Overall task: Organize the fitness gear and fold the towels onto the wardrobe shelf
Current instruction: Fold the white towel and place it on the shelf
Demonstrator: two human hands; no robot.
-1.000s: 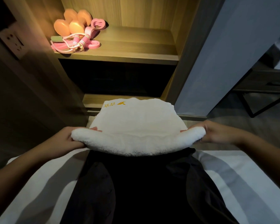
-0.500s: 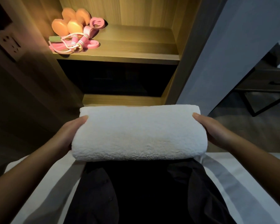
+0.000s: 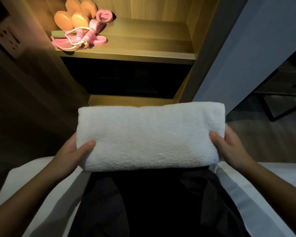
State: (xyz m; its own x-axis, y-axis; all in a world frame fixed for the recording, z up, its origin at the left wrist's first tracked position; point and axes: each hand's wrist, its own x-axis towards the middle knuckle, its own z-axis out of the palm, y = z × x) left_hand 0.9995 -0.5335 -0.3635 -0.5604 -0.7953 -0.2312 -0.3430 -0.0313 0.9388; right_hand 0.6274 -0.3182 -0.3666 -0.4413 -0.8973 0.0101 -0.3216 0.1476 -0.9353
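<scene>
A folded white towel (image 3: 149,135) lies across my lap, in front of the wardrobe. My left hand (image 3: 73,151) grips its left end, thumb on top. My right hand (image 3: 229,146) grips its right end the same way. On the lit wardrobe shelf (image 3: 143,43) at the upper left sit orange dumbbells (image 3: 72,17), a pink jump rope (image 3: 79,40) and a pink resistance band (image 3: 102,15).
The right part of the lit shelf is bare wood. Below it is a dark compartment (image 3: 126,77) and a lower wooden ledge (image 3: 132,100). A wall socket (image 3: 9,40) is at the left. A grey door panel (image 3: 246,48) and a dark metal-framed table (image 3: 284,93) stand at the right.
The towel's last fold was closed over a second ago. Since then both hands shifted from flat at its ends to gripping them, thumbs on top, and the towel came nearer.
</scene>
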